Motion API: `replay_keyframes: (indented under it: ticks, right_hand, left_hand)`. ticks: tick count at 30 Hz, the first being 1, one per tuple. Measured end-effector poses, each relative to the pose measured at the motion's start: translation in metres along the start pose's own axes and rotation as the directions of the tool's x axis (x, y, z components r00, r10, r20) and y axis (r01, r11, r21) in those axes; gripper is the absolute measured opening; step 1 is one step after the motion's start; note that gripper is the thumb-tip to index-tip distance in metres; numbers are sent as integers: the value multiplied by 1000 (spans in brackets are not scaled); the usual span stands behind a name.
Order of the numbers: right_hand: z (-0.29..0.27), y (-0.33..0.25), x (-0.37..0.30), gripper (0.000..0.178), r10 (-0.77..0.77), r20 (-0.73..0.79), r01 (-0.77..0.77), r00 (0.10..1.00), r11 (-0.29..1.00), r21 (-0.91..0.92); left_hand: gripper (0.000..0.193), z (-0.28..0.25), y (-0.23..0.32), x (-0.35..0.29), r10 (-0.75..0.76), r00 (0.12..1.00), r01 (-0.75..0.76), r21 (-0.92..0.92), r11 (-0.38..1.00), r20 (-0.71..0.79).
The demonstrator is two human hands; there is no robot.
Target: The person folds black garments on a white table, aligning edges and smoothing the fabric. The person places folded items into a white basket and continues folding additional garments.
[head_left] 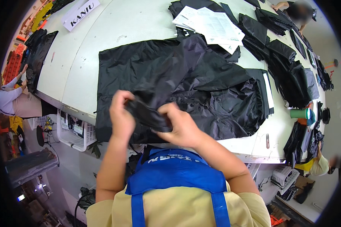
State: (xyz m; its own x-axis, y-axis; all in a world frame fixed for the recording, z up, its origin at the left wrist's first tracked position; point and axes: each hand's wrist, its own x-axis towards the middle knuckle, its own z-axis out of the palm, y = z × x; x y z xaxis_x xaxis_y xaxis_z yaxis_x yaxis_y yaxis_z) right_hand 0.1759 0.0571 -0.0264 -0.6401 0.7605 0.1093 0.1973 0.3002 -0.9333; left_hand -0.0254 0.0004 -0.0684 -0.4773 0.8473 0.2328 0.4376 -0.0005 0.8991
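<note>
A black jacket-like garment (223,98) of thin, shiny fabric lies spread over the white table in front of me. One narrow part of it, which looks like a sleeve, is lifted toward me and blurred by motion. My left hand (122,115) grips one side of that part's end, fingers curled over the cloth. Opposite it, my right hand (180,125) pinches the other side between thumb and fingers. The cloth end is stretched between the two hands, above the garment's near edge. Fingertips of both hands are partly hidden by the fabric.
White papers (219,28) lie on dark cloth at the far side. Folded black garments (284,68) are piled along the right, near a green thread cone (300,113). Thread snips (267,140) rest near the right edge. A white basket (77,132) stands below left. Other people work around the table.
</note>
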Motion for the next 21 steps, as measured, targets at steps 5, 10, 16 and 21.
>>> replay_keyframes:
  ticks: [5,10,16,21]
  right_hand:
    - [-93,153,47,66,-21,-365,-311,931,480,-820]
    - [-170,256,-5,71,383,-416,-501,825,155,-851]
    - [-155,201,105,43,-61,-197,-131,979,553,-823]
    - [-131,213,230,42,-27,6,24,1000,754,-656]
  left_hand:
    - [44,-47,-56,80,-604,797,604,-43,796,31]
    - [30,-92,-210,146,-188,978,118,497,860,92]
    - [28,-71,-197,146,-686,727,674,179,716,4]
    - [25,-51,-214,147,-478,876,480,237,844,-72]
